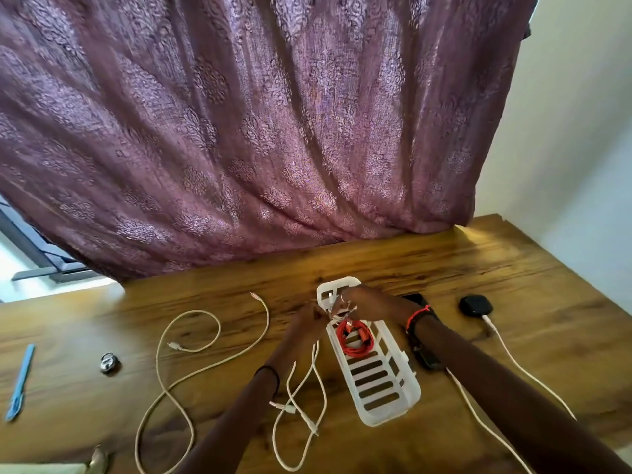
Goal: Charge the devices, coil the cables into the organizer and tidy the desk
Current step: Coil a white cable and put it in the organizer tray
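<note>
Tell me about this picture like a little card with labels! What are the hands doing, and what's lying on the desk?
hands: left hand and right hand both hold the white cable above the organizer's far end
organizer: white, slotted, holds a coiled red cable
loose on desk: long cable, uncoiled; pen, blue
plugged in: black case, white lead in it
phone: partly under the right arm
behind: purple curtain

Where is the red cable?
In the head view, the coiled red cable lies inside the white organizer, near its far end, beside the right hand.
</note>
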